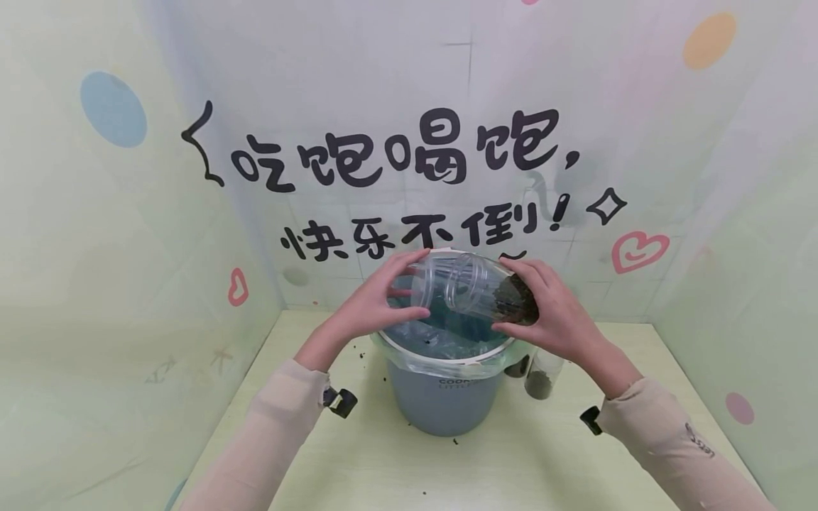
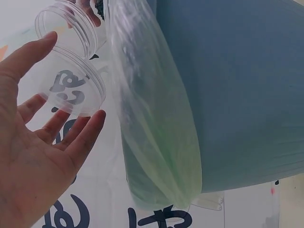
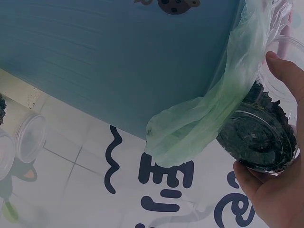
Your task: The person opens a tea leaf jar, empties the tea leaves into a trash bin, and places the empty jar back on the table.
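- Pale green table (image 1: 358, 482) spans the foreground, dark crumbs (image 1: 456, 441) scattered across it, within a booth of printed walls.
- Beige sleeves (image 1: 271, 419) reach in from both lower corners, a small black device (image 1: 341, 403) at each cuff.
- Blue-gray bucket (image 1: 441, 408) stands upright at center, printed lettering on its near side, a translucent green bag (image 1: 447, 367) lining it and folded out over its rim.
- Above the bucket's left side, the person's left hand (image 1: 381, 301) pinches a clear round lid (image 1: 420, 284) by its edge, thumb opposite the fingers.
- Across from it, the right hand (image 1: 554, 312) grips a clear jar (image 1: 476, 284) near its base; the jar lies tilted over the bucket, its open mouth facing the lid, just apart from it.
- Dark, crumbly flakes (image 1: 516, 298) fill the jar's base end.
- Beside the bucket's right side, two more clear containers (image 1: 540, 376) with dark contents sit on the table, one partly hidden.
- Behind everything, the back wall (image 1: 396, 85) carries bold black Chinese characters (image 1: 441, 152) and a pink heart (image 1: 639, 252).
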`<state>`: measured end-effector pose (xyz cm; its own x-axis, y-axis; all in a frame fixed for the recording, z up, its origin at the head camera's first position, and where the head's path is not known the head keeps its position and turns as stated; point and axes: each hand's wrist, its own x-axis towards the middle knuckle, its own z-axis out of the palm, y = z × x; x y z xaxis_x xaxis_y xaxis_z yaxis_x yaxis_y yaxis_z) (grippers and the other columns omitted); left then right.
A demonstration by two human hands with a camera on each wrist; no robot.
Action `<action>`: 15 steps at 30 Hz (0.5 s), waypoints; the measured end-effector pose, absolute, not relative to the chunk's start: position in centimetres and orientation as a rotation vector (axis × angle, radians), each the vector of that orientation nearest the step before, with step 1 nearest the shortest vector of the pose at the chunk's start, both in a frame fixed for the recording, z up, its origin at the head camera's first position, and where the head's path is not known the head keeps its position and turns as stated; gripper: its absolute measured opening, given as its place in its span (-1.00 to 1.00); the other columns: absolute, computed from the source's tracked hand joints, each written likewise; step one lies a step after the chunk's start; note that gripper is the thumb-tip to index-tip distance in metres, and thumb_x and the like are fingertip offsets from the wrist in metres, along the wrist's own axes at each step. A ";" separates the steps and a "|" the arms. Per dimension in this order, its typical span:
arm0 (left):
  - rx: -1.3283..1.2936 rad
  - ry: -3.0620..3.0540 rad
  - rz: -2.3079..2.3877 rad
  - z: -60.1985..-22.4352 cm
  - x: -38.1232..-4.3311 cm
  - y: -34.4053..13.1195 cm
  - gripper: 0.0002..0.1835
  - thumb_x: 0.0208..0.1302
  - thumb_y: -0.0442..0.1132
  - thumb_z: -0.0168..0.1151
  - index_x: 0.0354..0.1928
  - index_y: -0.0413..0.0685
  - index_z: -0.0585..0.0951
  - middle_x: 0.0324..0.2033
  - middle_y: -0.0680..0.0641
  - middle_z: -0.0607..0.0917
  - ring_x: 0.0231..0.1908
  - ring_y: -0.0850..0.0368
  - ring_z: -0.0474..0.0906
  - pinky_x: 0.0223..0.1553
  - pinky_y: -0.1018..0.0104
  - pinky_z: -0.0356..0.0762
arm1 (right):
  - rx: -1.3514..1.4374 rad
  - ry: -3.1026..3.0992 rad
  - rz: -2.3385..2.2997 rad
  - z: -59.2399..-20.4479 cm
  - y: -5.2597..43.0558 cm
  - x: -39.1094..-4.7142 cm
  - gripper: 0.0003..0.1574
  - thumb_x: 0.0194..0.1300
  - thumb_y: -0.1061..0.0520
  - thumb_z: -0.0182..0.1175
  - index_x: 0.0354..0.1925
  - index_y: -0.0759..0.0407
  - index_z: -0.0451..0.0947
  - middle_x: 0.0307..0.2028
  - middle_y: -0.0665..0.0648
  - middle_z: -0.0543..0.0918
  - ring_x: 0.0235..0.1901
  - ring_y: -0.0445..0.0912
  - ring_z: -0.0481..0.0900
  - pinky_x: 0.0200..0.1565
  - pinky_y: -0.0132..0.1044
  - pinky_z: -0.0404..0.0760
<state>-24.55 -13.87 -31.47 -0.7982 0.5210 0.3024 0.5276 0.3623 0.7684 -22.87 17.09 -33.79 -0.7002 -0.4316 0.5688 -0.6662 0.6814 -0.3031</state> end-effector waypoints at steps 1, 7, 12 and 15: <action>-0.991 -2.587 -1.467 -31.5 -24.5 -14.0 -0.04 0.13 -0.30 0.48 0.54 0.10 0.17 0.42 -0.10 0.28 0.35 -0.15 0.37 0.21 0.03 0.59 | 0.851 -2.435 0.693 -33.8 17.1 -22.9 0.24 -0.11 -0.10 0.62 0.45 0.07 0.23 0.26 0.24 0.42 0.23 0.14 0.42 0.17 0.20 0.52; -0.963 -2.589 -1.479 -31.8 -24.5 -14.8 -0.03 0.15 -0.30 0.47 0.54 0.17 0.16 0.43 -0.07 0.27 0.35 -0.15 0.37 0.22 0.01 0.57 | 0.854 -2.422 0.692 -33.8 17.1 -22.8 0.25 -0.12 -0.09 0.63 0.45 0.08 0.23 0.25 0.25 0.43 0.23 0.15 0.41 0.18 0.20 0.51; -0.928 -2.593 -1.478 -32.2 -24.5 -15.6 -0.02 0.13 -0.29 0.48 0.54 0.14 0.16 0.43 -0.11 0.28 0.35 -0.16 0.37 0.22 -0.03 0.57 | 0.854 -2.420 0.691 -33.8 17.1 -22.8 0.26 -0.12 -0.09 0.63 0.46 0.04 0.22 0.25 0.24 0.43 0.23 0.14 0.42 0.18 0.19 0.51; -0.902 -2.598 -1.484 -32.3 -24.4 -16.1 -0.02 0.13 -0.28 0.49 0.54 0.18 0.17 0.39 -0.11 0.30 0.35 -0.15 0.38 0.22 -0.02 0.57 | 0.854 -2.419 0.692 -33.8 17.2 -22.8 0.26 -0.12 -0.09 0.63 0.46 0.04 0.22 0.24 0.24 0.43 0.22 0.14 0.42 0.18 0.19 0.51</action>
